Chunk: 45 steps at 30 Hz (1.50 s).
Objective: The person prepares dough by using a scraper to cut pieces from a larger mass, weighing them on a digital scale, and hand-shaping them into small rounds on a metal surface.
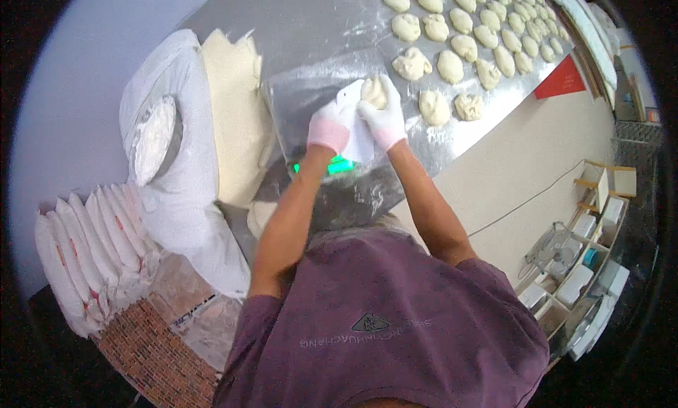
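Right hand (382, 118), white-gloved, closed around small pale lump of soft dough (374, 92) above floured steel counter (318, 33). Left hand (330, 127), gloved, grips flat white plastic scraper (353, 115) just beside lump. Dough likely light, sticky, easily deformed; cup from below, no squeezing. Rows of shaped dough pieces (466, 37) beyond; big dough slab (236, 111) left.

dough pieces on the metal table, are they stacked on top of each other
No, the dough pieces lie side by side in rows on the floured metal table, each flat on its surface.
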Available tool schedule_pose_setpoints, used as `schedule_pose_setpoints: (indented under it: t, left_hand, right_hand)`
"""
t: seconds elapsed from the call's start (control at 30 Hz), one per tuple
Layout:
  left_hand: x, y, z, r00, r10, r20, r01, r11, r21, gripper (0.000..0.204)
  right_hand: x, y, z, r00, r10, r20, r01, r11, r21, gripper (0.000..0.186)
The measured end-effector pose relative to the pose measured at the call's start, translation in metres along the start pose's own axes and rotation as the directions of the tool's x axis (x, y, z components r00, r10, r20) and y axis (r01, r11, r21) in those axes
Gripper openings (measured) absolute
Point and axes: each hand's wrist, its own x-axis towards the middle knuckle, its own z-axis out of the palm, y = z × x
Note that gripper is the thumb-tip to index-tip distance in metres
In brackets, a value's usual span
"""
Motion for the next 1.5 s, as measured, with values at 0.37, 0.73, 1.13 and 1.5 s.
schedule_pose_setpoints:
  t: [0.37, 0.73, 1.13, 1.5]
  left_hand:
    - [-0.021, 0.002, -0.109, 0.700, -0.633, -0.330, 0.218, 0.630, -0.745, 0.024]
    - [-0.071, -0.038, -0.272, 0.555, -0.508, -0.659, 0.680, 0.733, 0.008, 0.040]
    - [-0.005, -0.223, -0.267, 0.752, -0.641, -0.154, 0.571, 0.516, 0.639, 0.042]
    - [-0.130, -0.064, -0.269, 0.924, -0.193, -0.329, 0.353, 0.760, 0.545, 0.023]
  right_hand:
    - [0.190, -0.024, -0.029, 0.983, 0.091, -0.161, 0.025, 0.797, 0.603, 0.043]
    - [0.228, 0.086, 0.013, 0.952, -0.141, 0.271, 0.101, 0.982, 0.157, 0.062]
    - [0.107, 0.064, 0.024, 0.934, -0.075, 0.348, -0.004, 0.975, 0.221, 0.051]
    - [0.003, -0.037, 0.012, 0.722, -0.007, 0.692, -0.252, 0.929, 0.272, 0.035]
